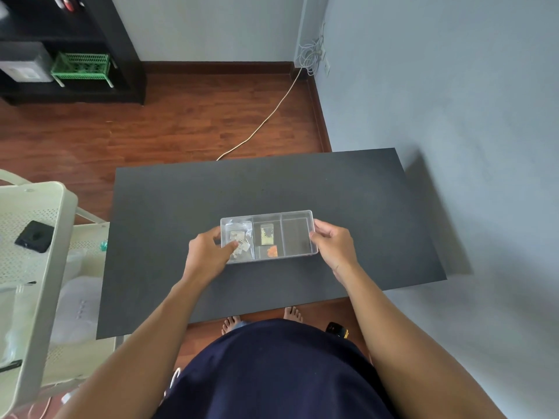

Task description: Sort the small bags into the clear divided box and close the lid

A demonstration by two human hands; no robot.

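The clear divided box is set near the middle of the dark table, squarely in front of the person, and is gripped at both short ends — presumably so that it is steadied while the lid is pressed shut. The left hand is curled around the left end, thumb laid over the top above a pale bag. The right hand is closed on the right end, fingertips at the rim. A yellow bag and a small orange bag are seen in the middle compartments; the right compartment looks empty. Whether the lid is fully seated cannot be told — no loose bags are left on the table.
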